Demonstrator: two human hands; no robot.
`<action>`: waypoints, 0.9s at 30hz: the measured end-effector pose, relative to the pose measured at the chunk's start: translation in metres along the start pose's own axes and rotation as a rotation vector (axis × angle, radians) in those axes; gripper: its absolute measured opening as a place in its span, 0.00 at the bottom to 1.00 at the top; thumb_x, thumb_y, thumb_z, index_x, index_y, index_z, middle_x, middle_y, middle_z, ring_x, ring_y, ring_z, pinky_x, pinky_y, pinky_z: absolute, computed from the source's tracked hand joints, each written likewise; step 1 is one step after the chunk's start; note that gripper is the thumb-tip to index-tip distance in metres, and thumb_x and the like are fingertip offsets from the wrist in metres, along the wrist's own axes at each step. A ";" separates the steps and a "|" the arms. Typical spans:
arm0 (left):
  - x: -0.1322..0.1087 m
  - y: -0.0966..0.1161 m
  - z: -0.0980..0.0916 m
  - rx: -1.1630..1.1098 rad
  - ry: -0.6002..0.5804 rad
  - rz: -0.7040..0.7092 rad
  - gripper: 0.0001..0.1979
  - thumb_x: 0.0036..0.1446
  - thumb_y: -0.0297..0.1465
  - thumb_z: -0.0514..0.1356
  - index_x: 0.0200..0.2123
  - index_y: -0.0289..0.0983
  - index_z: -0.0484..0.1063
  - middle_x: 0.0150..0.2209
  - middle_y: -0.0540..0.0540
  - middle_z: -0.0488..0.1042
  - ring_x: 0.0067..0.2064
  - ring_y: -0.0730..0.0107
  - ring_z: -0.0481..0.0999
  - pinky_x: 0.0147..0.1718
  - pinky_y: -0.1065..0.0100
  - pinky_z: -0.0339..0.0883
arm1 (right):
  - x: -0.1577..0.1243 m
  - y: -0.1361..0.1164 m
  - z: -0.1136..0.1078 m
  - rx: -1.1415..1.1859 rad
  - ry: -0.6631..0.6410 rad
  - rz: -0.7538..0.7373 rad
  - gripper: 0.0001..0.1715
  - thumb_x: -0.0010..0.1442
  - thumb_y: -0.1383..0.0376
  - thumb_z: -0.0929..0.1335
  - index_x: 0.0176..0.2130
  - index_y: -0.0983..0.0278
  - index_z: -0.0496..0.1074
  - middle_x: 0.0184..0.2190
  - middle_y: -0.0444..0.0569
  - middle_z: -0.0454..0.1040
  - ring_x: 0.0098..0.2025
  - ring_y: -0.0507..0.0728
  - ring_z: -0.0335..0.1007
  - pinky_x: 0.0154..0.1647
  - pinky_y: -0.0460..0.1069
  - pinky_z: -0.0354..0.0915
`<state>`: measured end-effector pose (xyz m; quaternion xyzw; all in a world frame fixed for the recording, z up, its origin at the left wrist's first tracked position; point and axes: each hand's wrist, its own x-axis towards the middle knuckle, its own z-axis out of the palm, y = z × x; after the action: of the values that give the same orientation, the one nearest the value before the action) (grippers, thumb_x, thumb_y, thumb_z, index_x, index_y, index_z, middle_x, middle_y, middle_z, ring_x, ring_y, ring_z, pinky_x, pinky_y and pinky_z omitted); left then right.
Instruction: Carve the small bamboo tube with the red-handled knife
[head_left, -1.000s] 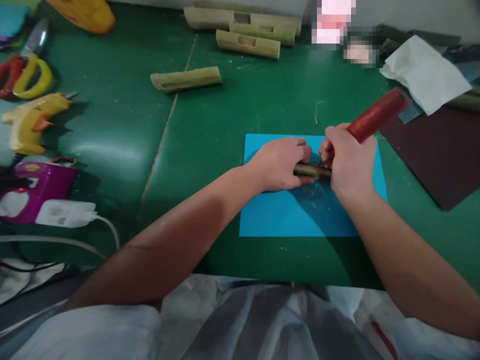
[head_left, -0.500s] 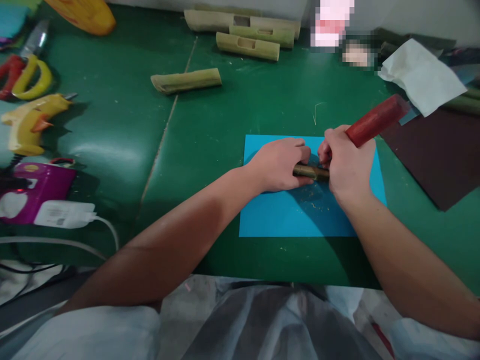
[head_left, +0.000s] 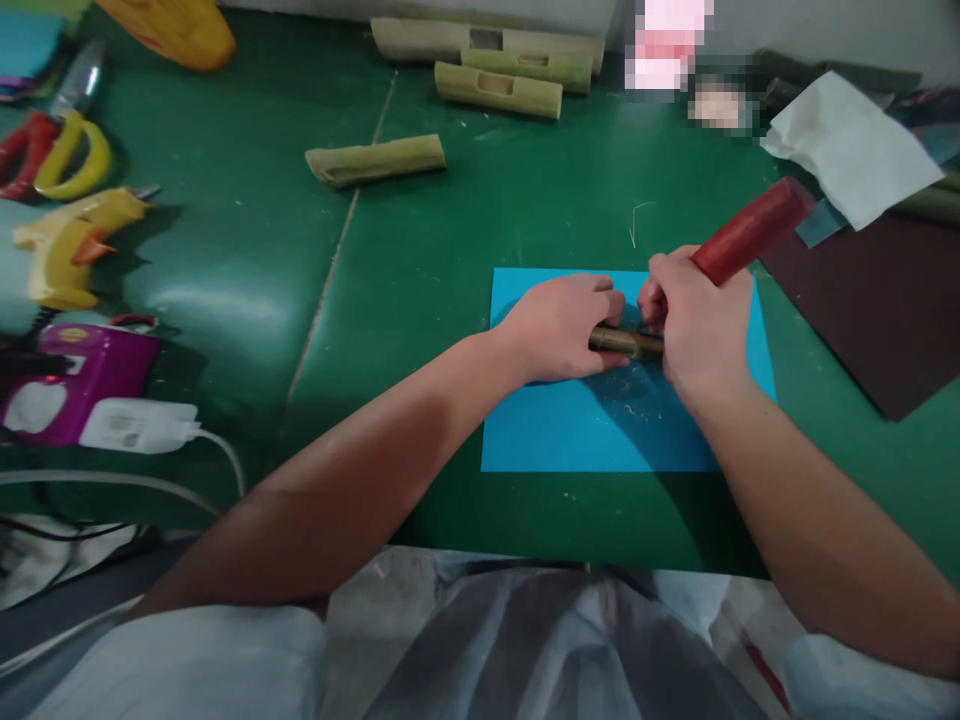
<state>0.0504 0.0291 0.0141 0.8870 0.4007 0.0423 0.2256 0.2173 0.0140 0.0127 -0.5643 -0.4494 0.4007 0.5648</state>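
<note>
My left hand is closed round the left part of a thin brown bamboo piece, holding it down over a blue sheet. In my right hand is a tool with a thick red handle, which slants up to the right. The tool's working end is hidden by my fingers, close to the bamboo. Small pale shavings lie on the sheet just below the hands.
Cut bamboo pieces lie at the back, and another sits nearer. Scissors, a yellow glue gun and a purple power socket are at left. White paper and a dark sheet are at right.
The whole view has shifted slightly. The red handle has tilted a little more upright in my right hand; my left hand keeps its hold on the bamboo.
</note>
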 end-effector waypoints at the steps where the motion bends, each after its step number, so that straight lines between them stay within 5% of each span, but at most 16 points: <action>1: 0.000 0.000 0.000 0.004 0.001 0.001 0.18 0.67 0.46 0.68 0.51 0.39 0.81 0.53 0.37 0.83 0.56 0.45 0.84 0.49 0.54 0.75 | 0.000 0.000 0.000 -0.007 -0.003 -0.006 0.25 0.63 0.66 0.73 0.18 0.54 0.64 0.17 0.40 0.63 0.22 0.54 0.57 0.28 0.54 0.60; 15: 0.001 -0.004 0.003 -0.023 0.023 0.019 0.17 0.66 0.47 0.68 0.48 0.40 0.79 0.53 0.36 0.83 0.54 0.45 0.83 0.47 0.53 0.74 | 0.000 0.002 -0.002 -0.023 -0.044 0.001 0.29 0.68 0.65 0.74 0.19 0.54 0.63 0.18 0.41 0.62 0.23 0.55 0.56 0.29 0.55 0.63; 22: 0.002 -0.011 0.007 -0.105 0.053 0.077 0.15 0.66 0.44 0.67 0.47 0.40 0.78 0.54 0.36 0.83 0.54 0.46 0.83 0.52 0.52 0.75 | -0.005 -0.005 0.004 -0.020 -0.019 -0.036 0.23 0.57 0.69 0.73 0.18 0.55 0.62 0.17 0.39 0.58 0.23 0.52 0.52 0.27 0.52 0.57; 27: 0.005 -0.010 0.007 -0.038 0.032 0.048 0.15 0.66 0.46 0.68 0.45 0.41 0.77 0.50 0.39 0.83 0.51 0.48 0.83 0.45 0.54 0.71 | -0.005 -0.008 0.000 0.077 -0.056 0.021 0.26 0.58 0.66 0.73 0.16 0.54 0.60 0.14 0.39 0.55 0.19 0.52 0.51 0.24 0.52 0.53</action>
<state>0.0488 0.0357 0.0033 0.8910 0.3821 0.0695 0.2351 0.2155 0.0088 0.0201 -0.5353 -0.4436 0.4391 0.5691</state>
